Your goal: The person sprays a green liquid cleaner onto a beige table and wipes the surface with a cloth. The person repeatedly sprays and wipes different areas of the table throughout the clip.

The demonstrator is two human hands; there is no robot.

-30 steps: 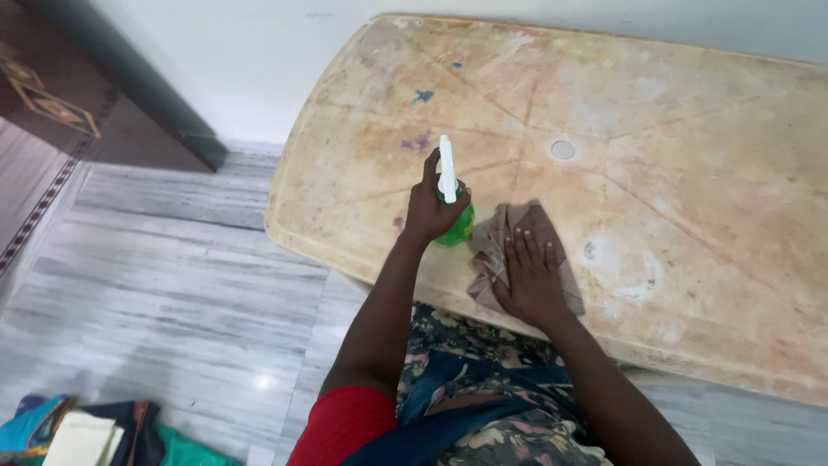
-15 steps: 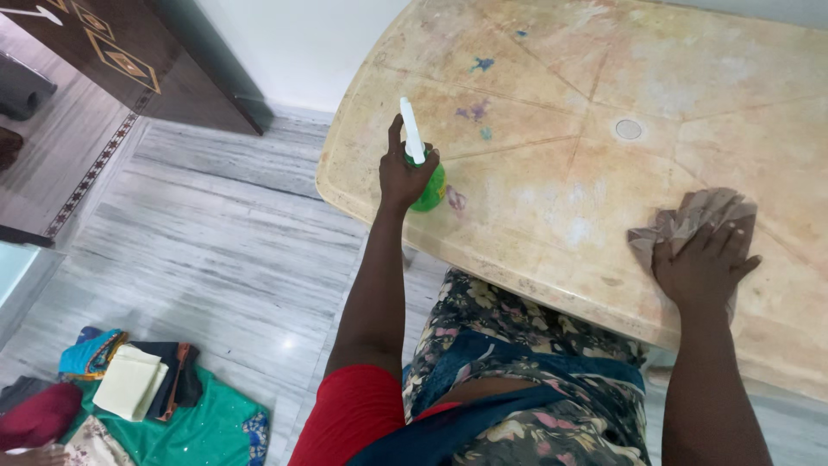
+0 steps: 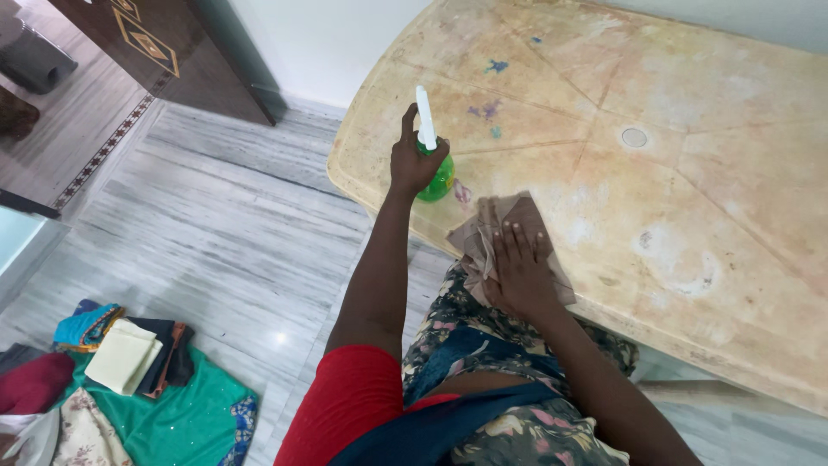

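I see the left hand (image 3: 412,162) wrapped around the neck of a green spray bottle (image 3: 437,179), fingers closed on it, with the white nozzle (image 3: 424,118) standing upright above the knuckles. The bottle sits just left of centre in the frame, at the near left edge of the stained beige table (image 3: 690,112). The right hand (image 3: 517,269) lies flat, fingers spread and pressing down on a brown cloth (image 3: 483,237), which is bunched at the table's near edge, just below and right of the bottle.

My judgement on handling: the cloth is soft and limp, so it will fold and slide under the palm; a flat, spread press like this one suits it better than a pinch, and the part hanging past the edge could slip off. The bottle looks like light plastic, rigid enough to squeeze firmly, possibly slick if wet; the narrow neck under the trigger is the natural place to hold it. I cannot tell how full it is.

In the lower left of the frame a pile of folded clothes (image 3: 129,380) lies on the grey floor (image 3: 216,233), and dark wooden furniture (image 3: 164,47) fills the upper left
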